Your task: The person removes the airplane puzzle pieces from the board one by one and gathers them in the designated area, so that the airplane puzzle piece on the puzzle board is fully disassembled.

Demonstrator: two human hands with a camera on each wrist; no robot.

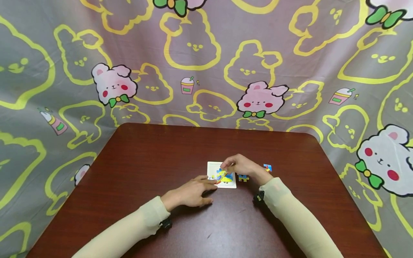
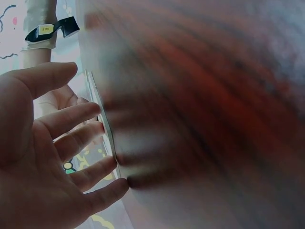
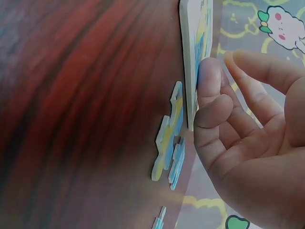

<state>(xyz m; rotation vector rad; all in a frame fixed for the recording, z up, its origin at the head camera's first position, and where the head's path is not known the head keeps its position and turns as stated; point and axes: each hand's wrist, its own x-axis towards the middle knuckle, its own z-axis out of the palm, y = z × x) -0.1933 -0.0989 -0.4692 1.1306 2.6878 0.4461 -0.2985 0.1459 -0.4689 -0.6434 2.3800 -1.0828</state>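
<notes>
A small square jigsaw puzzle board (image 1: 211, 166) with a white border lies on the table, its picture yellow, blue and red. My left hand (image 1: 193, 191) lies with fingers spread, fingertips at the board's left and near edge; in the left wrist view the fingers (image 2: 78, 138) reach the edge of the board. My right hand (image 1: 242, 165) is over the board's right side, fingers bent down to the picture. Its thumb and index fingertip are close together in the right wrist view, other fingers (image 3: 214, 112) curled; I cannot tell whether a piece is between them.
A yellow-and-blue puzzle piece (image 1: 243, 178) lies right of the board, and a blue one (image 1: 267, 167) farther right under the right forearm's far side. The dark red wooden table (image 1: 155, 154) meets a patterned curtain (image 1: 206, 79) behind.
</notes>
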